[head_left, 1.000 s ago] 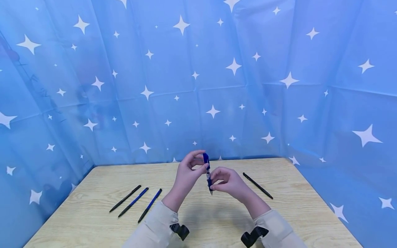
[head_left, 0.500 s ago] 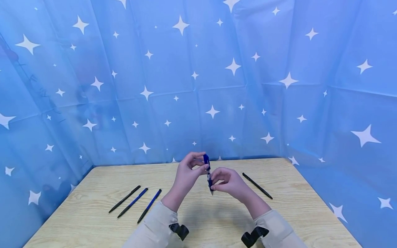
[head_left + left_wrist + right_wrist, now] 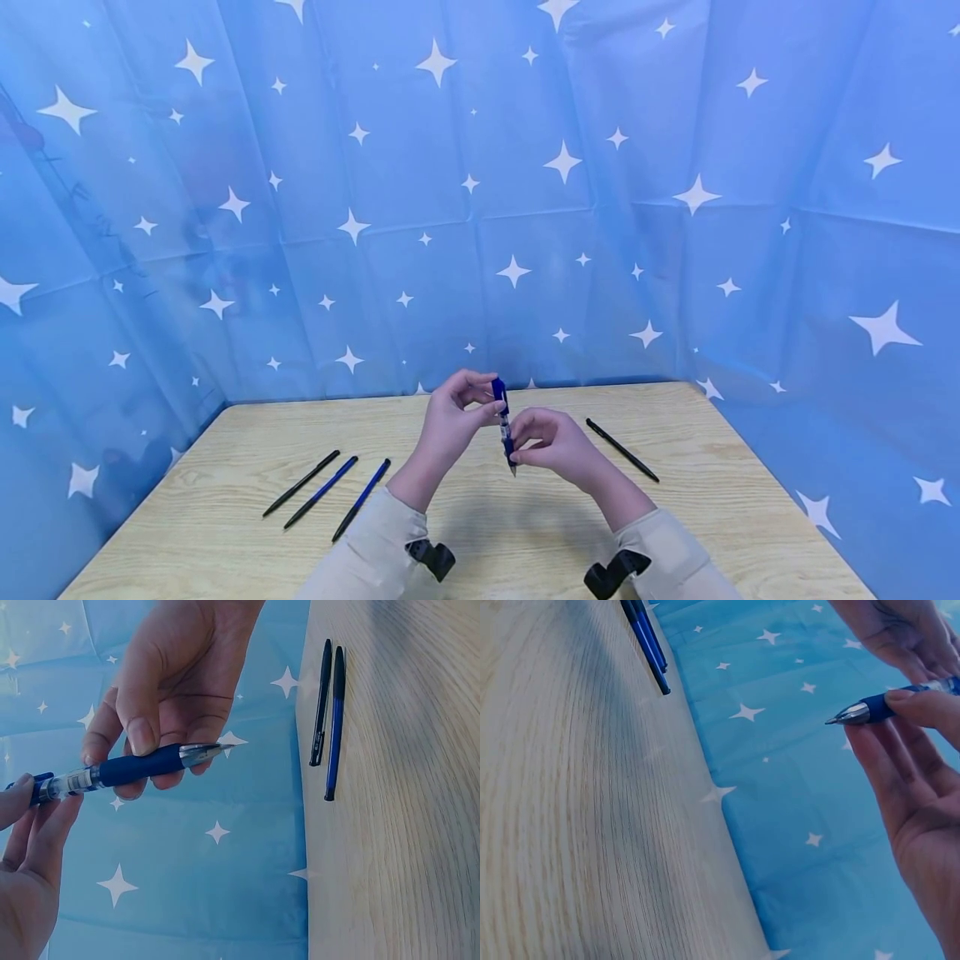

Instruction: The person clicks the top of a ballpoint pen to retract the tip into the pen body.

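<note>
A blue click pen (image 3: 505, 427) with a clear middle section and a silver tip is held above the table, point down. My left hand (image 3: 452, 421) pinches its upper end between thumb and fingers. Lower down, my right hand (image 3: 557, 446) pinches the dark blue grip section. In the left wrist view the right thumb presses on the pen's grip (image 3: 141, 766), close behind the metal cone. The right wrist view shows the pen's bare metal tip (image 3: 853, 714) sticking out past the right fingers (image 3: 881, 761).
Left of the hands, a black pen (image 3: 302, 483) and two blue-and-black pens, one (image 3: 321, 492) beside it and one (image 3: 362, 500) nearer the left sleeve, lie slanted on the wooden table (image 3: 510, 533). Another black pen (image 3: 622, 450) lies to the right. A blue star-patterned curtain (image 3: 420, 267) hangs behind.
The left hand and the pen have sunk slightly, while the right hand keeps nearly the same place. Both grips on the pen look unchanged, and the pens on the table lie as before.
</note>
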Demonstrator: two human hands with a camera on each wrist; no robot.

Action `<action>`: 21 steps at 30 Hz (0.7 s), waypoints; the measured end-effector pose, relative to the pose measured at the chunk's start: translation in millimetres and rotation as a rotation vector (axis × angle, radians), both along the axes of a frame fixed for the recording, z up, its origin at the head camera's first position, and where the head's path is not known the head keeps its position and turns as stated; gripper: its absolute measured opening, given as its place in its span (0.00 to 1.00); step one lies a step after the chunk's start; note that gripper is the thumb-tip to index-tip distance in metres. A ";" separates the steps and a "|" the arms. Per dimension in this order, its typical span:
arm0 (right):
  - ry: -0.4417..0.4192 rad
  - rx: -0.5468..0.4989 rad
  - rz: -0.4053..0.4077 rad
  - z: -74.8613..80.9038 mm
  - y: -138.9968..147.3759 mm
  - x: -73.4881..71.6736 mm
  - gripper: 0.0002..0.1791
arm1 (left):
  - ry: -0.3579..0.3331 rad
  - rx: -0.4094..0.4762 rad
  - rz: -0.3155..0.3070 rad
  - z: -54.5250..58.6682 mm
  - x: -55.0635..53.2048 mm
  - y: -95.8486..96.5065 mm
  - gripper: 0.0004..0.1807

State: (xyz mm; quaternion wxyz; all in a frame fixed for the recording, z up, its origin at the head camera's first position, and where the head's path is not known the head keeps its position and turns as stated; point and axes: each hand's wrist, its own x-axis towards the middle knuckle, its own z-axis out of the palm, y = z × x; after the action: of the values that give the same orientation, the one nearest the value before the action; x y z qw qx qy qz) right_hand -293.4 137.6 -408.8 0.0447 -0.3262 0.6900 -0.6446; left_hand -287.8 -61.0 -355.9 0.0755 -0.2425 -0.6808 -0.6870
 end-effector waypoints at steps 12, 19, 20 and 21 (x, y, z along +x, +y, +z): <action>0.001 0.113 0.079 6.3 12.0 0.2 0.10 | 0.028 -0.111 0.020 -6.5 1.8 -7.2 0.20; -0.042 0.227 0.094 11.4 22.2 1.4 0.10 | 0.062 -0.204 0.031 -9.7 1.1 -20.2 0.25; -0.045 0.240 0.091 12.1 23.7 1.4 0.10 | 0.066 -0.218 0.031 -10.4 1.1 -22.4 0.25; -0.047 0.251 0.089 12.4 25.1 1.1 0.10 | 0.069 -0.230 0.031 -11.2 1.1 -24.6 0.26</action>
State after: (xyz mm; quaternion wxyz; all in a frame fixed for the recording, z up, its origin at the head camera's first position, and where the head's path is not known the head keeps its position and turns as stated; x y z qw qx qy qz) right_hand -292.3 162.7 -396.3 0.1298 -0.3333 0.7488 -0.5580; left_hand -286.7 -85.6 -367.1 0.0810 -0.2625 -0.7557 -0.5945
